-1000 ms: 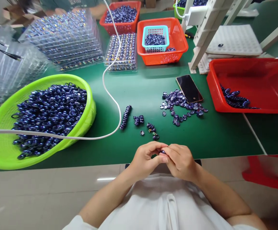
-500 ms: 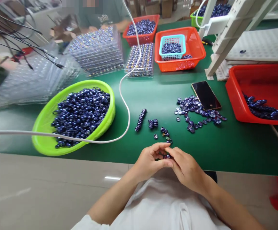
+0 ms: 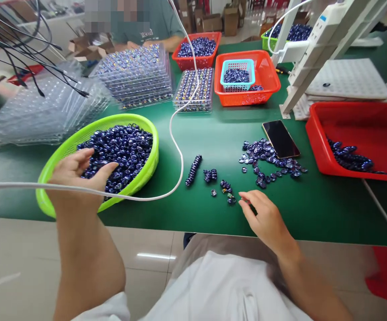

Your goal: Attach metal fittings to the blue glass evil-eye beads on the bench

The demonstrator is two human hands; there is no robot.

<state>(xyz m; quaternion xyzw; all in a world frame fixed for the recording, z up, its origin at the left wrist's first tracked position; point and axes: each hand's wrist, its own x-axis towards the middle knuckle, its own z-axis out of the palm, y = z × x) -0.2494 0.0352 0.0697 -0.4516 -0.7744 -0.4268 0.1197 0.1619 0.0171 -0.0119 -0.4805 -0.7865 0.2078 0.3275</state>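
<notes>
My left hand [image 3: 79, 171] is over the lime-green basket [image 3: 41, 196], which is heaped with shiny dark-blue rings [image 3: 123, 142]. Its thumb and fingers are spread apart above the rings, and I see nothing held. My right hand [image 3: 266, 218] hovers near the table's front edge, thumb and forefinger curved with a small gap between the tips. Just left of those fingertips lies a short row of blue rings [image 3: 227, 187], some with gold or green glints. Beside it are one loose piece [image 3: 213, 192], a small cluster of rings [image 3: 210, 175] and a longer stacked row of rings [image 3: 193, 170].
Flat blue discs [image 3: 262, 151] lie around a phone [image 3: 281, 139]. A red tray [image 3: 356, 174] stands right; an orange basket [image 3: 246, 99] and filled clear trays [image 3: 193, 91] stand behind. A white cable [image 3: 166, 194] crosses the green basket. A person [image 3: 160, 26] sits opposite.
My hands, together around a small blue ring before, have parted. The left moved over to the green basket and spread its fingers; the right stayed near the front edge. The ring is no longer visible between them.
</notes>
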